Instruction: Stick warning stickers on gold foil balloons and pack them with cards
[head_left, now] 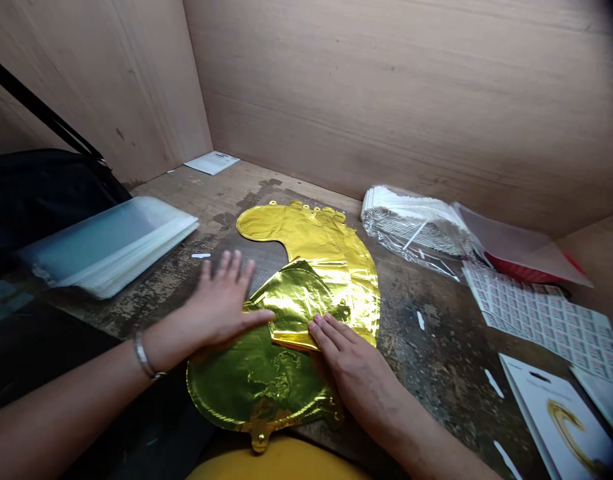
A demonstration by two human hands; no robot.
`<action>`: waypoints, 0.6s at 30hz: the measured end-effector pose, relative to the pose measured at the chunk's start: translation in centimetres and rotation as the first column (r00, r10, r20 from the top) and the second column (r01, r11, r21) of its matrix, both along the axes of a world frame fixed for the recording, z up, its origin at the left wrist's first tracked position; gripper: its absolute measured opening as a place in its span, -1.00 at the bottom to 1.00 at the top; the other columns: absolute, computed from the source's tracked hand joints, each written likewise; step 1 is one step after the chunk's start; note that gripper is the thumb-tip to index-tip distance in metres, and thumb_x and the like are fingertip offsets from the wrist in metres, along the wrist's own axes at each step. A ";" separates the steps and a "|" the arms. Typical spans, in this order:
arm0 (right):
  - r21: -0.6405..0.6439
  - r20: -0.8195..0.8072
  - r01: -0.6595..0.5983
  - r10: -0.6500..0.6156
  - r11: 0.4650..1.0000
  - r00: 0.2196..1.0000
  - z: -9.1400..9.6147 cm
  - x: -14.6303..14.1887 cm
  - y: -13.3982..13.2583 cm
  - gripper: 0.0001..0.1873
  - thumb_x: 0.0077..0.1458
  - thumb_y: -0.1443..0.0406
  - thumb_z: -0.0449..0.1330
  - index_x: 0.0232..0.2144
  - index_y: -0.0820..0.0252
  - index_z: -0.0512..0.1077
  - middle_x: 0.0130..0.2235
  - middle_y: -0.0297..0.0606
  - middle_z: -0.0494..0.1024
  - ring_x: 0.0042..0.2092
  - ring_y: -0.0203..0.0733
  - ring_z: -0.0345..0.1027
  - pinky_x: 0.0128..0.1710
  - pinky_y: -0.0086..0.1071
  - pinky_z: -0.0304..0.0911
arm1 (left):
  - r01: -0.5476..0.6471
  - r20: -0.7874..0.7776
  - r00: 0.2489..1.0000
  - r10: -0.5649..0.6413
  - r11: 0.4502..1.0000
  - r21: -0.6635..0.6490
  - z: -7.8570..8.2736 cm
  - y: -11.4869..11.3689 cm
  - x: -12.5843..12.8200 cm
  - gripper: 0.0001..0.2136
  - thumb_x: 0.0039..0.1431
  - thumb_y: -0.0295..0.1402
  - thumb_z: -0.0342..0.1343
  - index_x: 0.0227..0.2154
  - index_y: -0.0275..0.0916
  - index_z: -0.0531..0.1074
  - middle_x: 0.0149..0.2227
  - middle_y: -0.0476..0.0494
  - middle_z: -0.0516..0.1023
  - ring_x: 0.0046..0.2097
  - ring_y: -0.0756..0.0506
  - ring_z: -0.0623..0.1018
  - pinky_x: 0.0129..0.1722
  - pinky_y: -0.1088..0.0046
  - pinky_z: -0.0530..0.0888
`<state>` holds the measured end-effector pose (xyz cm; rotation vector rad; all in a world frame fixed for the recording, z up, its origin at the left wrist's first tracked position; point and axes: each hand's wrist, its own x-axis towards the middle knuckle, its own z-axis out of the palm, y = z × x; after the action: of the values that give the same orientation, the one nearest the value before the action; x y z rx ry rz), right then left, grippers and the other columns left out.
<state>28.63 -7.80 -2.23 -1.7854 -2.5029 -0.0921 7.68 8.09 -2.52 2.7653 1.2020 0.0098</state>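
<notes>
Flat gold foil balloons (331,247) lie stacked on the worn table, curved in shape, with small tabs along their far edge. Over the near part, a piece of the gold foil (299,293) is folded across. My right hand (349,357) presses its fingertips on that folded foil, fingers together and laid flat. To the left, my left hand (226,300) has its fingers spread, the thumb along the foil's left edge. Nearest me is a rounded foil end (266,393) with a tab (259,438) at its bottom.
A stack of clear plastic sleeves (116,243) sits at left. On the right are a bag of white folded material (416,220), a red item (536,267), a sticker sheet (546,313) and a printed card (556,413). Wooden panels (386,87) enclose the table.
</notes>
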 end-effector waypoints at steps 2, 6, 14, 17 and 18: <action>0.015 0.025 0.020 -0.021 1.000 0.999 -0.3 -0.4 -0.3 -0.48 0.06 0.58 0.01 0.09 0.56 0.36 0.14 0.11 0.39 0.14 0.10 0.33 0.10 -0.18 0.34 | -0.092 0.078 0.994 0.081 0.985 0.143 1.0 -0.7 -0.3 -0.21 0.22 0.02 -0.02 0.30 -0.51 -0.02 0.34 -0.62 -0.07 0.34 -0.56 -0.10 0.20 -0.33 -0.12; 0.011 0.004 0.166 -0.166 0.986 0.986 -1.5 -2.6 -0.5 -0.48 0.00 0.57 0.06 0.05 0.62 0.38 0.09 0.30 0.41 0.11 0.22 0.35 0.06 -0.09 0.37 | 0.414 0.234 0.854 -0.465 0.879 0.236 1.8 -5.6 1.4 -0.69 0.28 -0.43 -0.03 0.06 -0.32 0.36 0.09 -0.31 0.44 0.12 -0.24 0.39 0.14 0.15 0.34; -0.019 -0.171 0.127 -0.128 0.992 0.977 0.8 -2.6 -3.3 -0.50 0.09 0.50 0.08 0.11 0.31 0.37 0.12 -0.01 0.45 0.17 0.01 0.30 0.16 -0.10 0.27 | 0.532 0.300 0.789 -0.537 0.840 0.104 -0.3 -7.2 2.2 -0.84 0.26 -0.52 -0.04 -0.21 -0.31 0.44 -0.30 -0.18 0.53 -0.24 -0.12 0.52 -0.19 0.33 0.53; -0.071 -0.383 0.089 -0.109 0.994 0.917 1.8 0.4 -4.4 -0.57 0.12 0.42 0.12 0.07 0.23 0.41 0.15 -0.14 0.43 0.28 -0.04 0.11 0.23 -0.05 0.15 | 0.575 0.352 0.734 -0.580 0.807 0.130 -0.5 -6.3 0.7 -0.83 0.29 -0.49 -0.04 -0.14 -0.28 0.43 -0.24 -0.18 0.55 -0.18 -0.10 0.54 -0.13 0.37 0.52; -0.106 -0.437 0.097 -0.134 0.990 0.889 1.8 1.2 -4.6 -0.60 0.12 0.39 0.15 0.04 0.20 0.43 0.14 -0.16 0.45 0.28 -0.04 0.09 0.23 -0.05 0.16 | 0.595 0.368 0.709 -0.601 0.791 0.145 -0.6 -6.1 0.2 -0.83 0.29 -0.49 -0.03 -0.13 -0.28 0.42 -0.21 -0.19 0.56 -0.15 -0.10 0.54 -0.09 0.37 0.52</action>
<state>29.80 -12.43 -0.45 -1.7410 -2.1026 0.3768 7.92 1.94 -3.08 2.8279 0.1712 0.4949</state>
